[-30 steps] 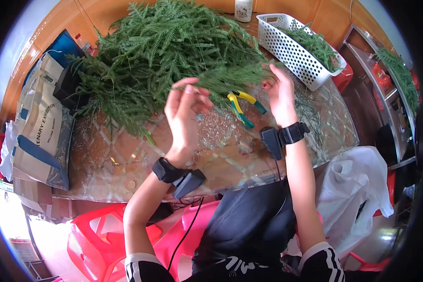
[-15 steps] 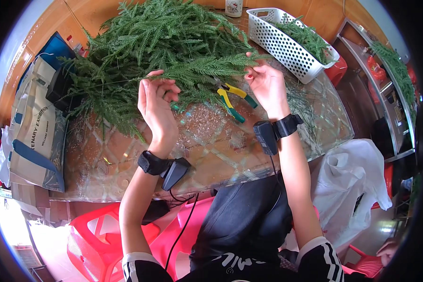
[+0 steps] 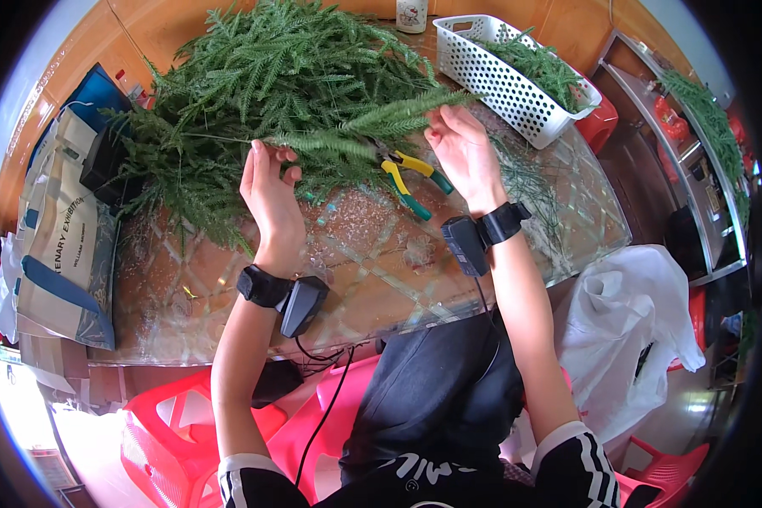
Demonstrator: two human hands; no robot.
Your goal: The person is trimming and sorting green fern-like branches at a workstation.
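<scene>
Holding a long green fern sprig [image 3: 360, 127] stretched between them, the two hands sit over the far half of the glass-topped bench [image 3: 229, 288]. The left hand [image 3: 271, 199] stands with its palm turned up and its fingers curled onto the sprig's stem end, at the near edge of the big heap of fern cuttings [image 3: 262, 76]. The right hand [image 3: 461, 152] pinches the same sprig further along, to the right of the heap, where the feathery tip fans out toward the white plastic basket [image 3: 516, 85]. Both hands are closed on the sprig and well apart from each other. Each wrist carries a black strap with a small black box hanging from it.

Just to the right of the heap's near edge, between the hands and partly under the sprig, lie yellow-and-green-handled cutters [image 3: 411, 178] on the glass. The basket stands to the right of the heap, at the far right corner, with more green sprigs lying in it. Left of the heap, a paper bag [image 3: 59, 245] with a blue band leans at the bench's edge. Nearer than the heap, below the bench edge, red plastic stools [image 3: 169, 423] show, and a white plastic bag [image 3: 643, 322] hangs to the right.
</scene>
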